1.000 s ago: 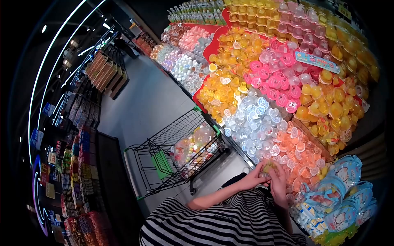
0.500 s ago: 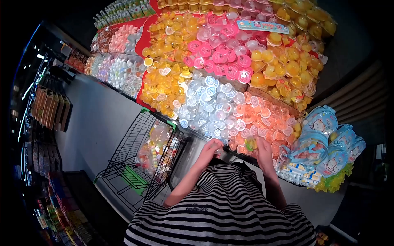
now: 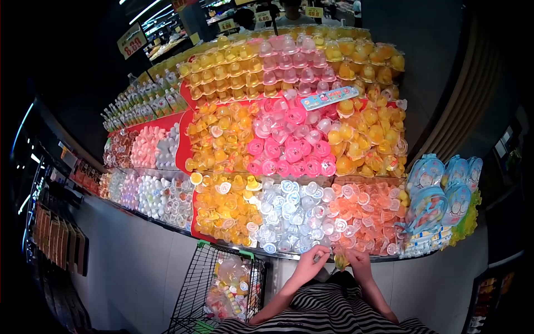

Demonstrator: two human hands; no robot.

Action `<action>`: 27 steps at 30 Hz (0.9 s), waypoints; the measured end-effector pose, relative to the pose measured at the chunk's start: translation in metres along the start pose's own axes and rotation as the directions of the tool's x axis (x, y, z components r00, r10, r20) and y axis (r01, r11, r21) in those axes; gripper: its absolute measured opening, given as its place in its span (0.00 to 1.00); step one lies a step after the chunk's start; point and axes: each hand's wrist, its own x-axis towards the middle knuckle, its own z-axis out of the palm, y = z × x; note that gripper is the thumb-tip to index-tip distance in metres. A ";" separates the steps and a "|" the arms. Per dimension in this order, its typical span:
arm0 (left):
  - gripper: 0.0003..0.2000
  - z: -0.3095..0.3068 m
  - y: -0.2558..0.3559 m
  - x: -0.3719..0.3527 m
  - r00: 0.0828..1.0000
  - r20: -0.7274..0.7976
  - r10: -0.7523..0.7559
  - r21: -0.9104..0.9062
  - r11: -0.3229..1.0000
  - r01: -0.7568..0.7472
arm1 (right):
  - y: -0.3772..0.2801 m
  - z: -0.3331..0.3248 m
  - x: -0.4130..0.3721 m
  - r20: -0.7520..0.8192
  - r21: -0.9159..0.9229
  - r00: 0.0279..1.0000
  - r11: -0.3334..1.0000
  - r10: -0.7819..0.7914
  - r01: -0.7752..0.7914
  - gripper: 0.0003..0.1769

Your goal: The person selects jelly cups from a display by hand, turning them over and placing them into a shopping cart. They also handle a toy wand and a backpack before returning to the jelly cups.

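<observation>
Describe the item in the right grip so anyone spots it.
Start at the big bright display. At its near edge, below the heaped orange cups, is the person's right grip. It holds a small yellow-green item, set apart from those cups by colour and by being held, not heaped.

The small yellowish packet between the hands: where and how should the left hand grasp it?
Likely pinch the left edge of the yellowish packet, the left hand coming from the left: the packet is small, its left side looks uncovered, and the right hand is at its right.
</observation>
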 end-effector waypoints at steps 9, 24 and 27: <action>0.03 -0.068 -0.030 0.033 0.974 0.095 -0.204 -0.168 0.962 0.217 | 0.045 0.012 -0.069 -0.239 -0.078 0.961 0.983 0.142 -0.164 0.22; 0.13 -0.040 -0.033 -0.006 0.964 0.237 -0.123 -0.365 0.908 0.206 | 0.037 0.054 -0.093 -0.197 0.525 0.912 0.824 0.361 -0.213 0.18; 0.11 -0.054 -0.032 -0.010 0.967 0.186 -0.172 -0.428 0.872 0.238 | 0.062 0.045 -0.087 -0.173 0.618 0.893 0.752 0.415 -0.230 0.19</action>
